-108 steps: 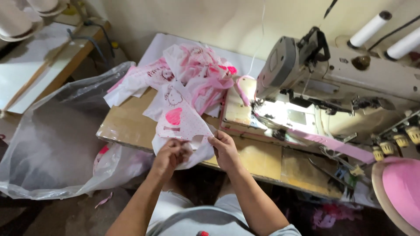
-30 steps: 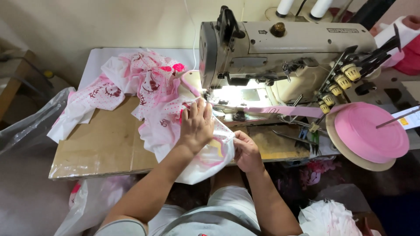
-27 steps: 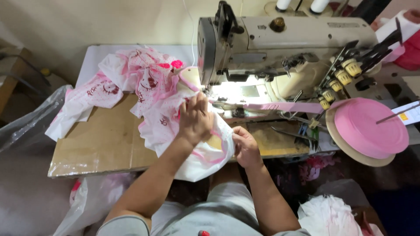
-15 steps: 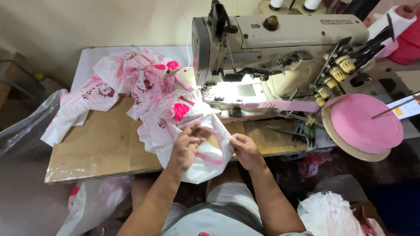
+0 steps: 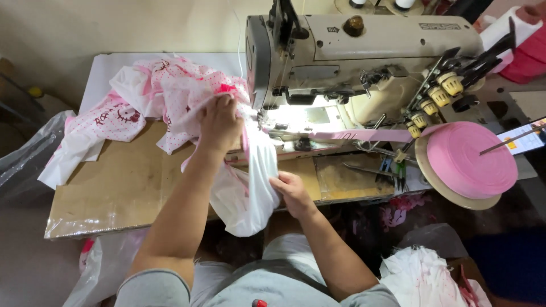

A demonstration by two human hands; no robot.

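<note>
A white fabric piece with pink print and pink trim hangs over the front edge of the wooden sewing table. My left hand grips its upper part close to the lit needle area of the cream sewing machine. My right hand pinches the lower edge of the same piece near the table's front. More white and pink printed pieces lie heaped on the table to the left of the machine. A pink tape runs from a pink tape roll toward the needle.
Small tools lie on the table right of the needle. A clear plastic bag sits at the far left, another bag below the table, and a pile of white and pink fabric lies at the lower right.
My left hand has moved up along the fabric toward the needle area. My right hand has stayed at the lower edge. The view has shifted so the machine sits nearer the centre.
</note>
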